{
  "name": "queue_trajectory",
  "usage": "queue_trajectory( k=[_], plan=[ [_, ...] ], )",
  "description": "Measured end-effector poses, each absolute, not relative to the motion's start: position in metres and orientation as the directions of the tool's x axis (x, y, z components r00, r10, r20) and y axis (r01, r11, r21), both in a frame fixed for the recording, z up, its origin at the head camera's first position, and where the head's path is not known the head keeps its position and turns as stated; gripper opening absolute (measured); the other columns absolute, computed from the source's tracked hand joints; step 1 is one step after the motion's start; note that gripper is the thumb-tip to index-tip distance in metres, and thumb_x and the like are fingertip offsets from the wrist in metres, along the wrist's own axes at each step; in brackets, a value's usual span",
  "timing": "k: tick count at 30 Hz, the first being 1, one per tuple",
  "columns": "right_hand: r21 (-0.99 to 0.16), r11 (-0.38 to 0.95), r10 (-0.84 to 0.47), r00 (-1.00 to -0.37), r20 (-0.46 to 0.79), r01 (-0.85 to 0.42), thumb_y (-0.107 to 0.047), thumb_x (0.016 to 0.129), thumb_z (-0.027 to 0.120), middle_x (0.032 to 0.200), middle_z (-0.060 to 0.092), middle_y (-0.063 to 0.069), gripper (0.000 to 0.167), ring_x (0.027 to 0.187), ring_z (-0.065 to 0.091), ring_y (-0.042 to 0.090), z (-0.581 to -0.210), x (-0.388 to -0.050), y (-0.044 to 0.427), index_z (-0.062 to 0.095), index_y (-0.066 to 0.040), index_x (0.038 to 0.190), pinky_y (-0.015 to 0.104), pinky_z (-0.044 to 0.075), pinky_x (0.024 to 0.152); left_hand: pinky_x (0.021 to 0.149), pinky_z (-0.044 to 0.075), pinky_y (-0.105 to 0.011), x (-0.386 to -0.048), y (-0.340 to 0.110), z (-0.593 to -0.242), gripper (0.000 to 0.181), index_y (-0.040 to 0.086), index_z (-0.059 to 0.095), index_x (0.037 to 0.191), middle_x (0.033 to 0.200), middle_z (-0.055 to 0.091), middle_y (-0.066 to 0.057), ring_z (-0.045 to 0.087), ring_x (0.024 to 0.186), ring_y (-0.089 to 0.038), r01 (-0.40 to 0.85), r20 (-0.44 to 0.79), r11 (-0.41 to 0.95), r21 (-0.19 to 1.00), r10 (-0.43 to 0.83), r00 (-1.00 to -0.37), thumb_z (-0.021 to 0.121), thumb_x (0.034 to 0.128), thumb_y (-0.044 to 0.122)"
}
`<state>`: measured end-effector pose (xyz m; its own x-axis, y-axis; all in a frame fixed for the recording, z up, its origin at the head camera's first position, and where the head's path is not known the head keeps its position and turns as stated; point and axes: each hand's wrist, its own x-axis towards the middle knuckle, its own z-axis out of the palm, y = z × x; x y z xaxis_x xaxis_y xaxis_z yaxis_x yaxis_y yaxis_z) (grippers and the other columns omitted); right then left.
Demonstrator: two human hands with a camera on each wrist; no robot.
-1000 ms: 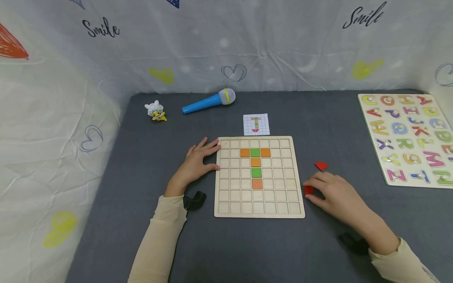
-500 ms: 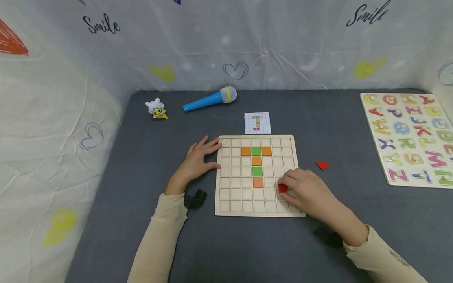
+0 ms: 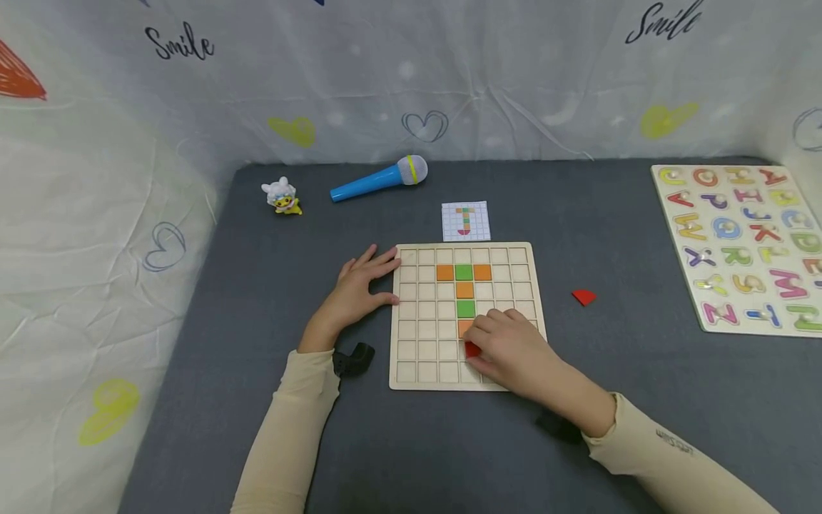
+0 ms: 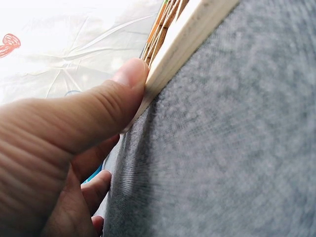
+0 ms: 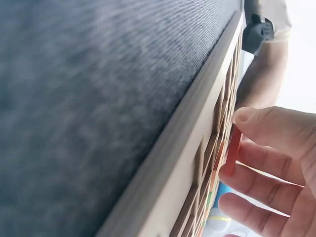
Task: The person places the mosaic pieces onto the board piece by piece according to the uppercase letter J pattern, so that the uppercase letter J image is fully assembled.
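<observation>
A wooden grid board (image 3: 417,351) lies on the dark tabletop, with several orange tiles (image 3: 445,273) and two green tiles (image 3: 465,308) set in its cells. Over its lower middle, just below the lowest orange tile, my right hand (image 3: 516,357) pinches a red tile (image 5: 233,150) between thumb and fingers; the tile's outline is mostly hidden. My left hand (image 3: 353,296) touches the board's left edge with thumb and fingertips, fingers fairly straight. In the left wrist view the thumb (image 4: 106,106) presses on the board's side. A second, fan-shaped red tile (image 3: 584,297) lies right of the board.
Behind the board lies a small pattern card (image 3: 465,221) with a coloured J-like figure. A blue toy microphone (image 3: 375,180) and a small figurine (image 3: 282,195) stand farther back left. An alphabet puzzle board (image 3: 738,246) occupies the right side.
From beside the board, my right hand has carried the red tile leftward over the grid to its lower middle. The left hand stays at the board's edge.
</observation>
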<state>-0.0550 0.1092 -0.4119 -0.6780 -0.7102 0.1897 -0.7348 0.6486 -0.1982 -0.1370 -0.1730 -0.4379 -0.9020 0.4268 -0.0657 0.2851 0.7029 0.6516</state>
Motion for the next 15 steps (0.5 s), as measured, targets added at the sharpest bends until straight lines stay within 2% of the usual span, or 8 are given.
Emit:
queue_trajectory(
  k=[9,15],
  plan=[
    [-0.155,0.664,-0.711,-0.682,0.168,-0.731,-0.022,0.072,0.077,0.086,0.058,-0.002,0.021,0.079,0.05,0.018,-0.4142,-0.0549,0.1024,0.066,-0.014,0.087,0.033,0.038,0.068,0.109,0.002,-0.053,-0.1366,-0.172,-0.4362,0.072,0.013,0.043,0.139,0.149,0.03,0.002,0.009,0.141,-0.024,0.288,-0.062,0.702,0.652,0.427,-0.902,0.075,0.0762,0.027],
    [-0.166,0.666,-0.706,-0.686,0.173,-0.727,-0.022,0.073,0.077,0.088,0.06,-0.003,0.019,0.081,0.052,0.018,-0.4152,-0.0552,0.1012,0.066,-0.016,0.088,0.033,0.038,0.069,0.109,0.001,-0.052,-0.1373,-0.1726,-0.4377,0.072,0.014,0.043,0.139,0.149,0.029,0.003,0.008,0.141,-0.023,0.283,-0.066,0.708,0.647,0.422,-0.904,0.074,0.0766,0.028]
  ],
)
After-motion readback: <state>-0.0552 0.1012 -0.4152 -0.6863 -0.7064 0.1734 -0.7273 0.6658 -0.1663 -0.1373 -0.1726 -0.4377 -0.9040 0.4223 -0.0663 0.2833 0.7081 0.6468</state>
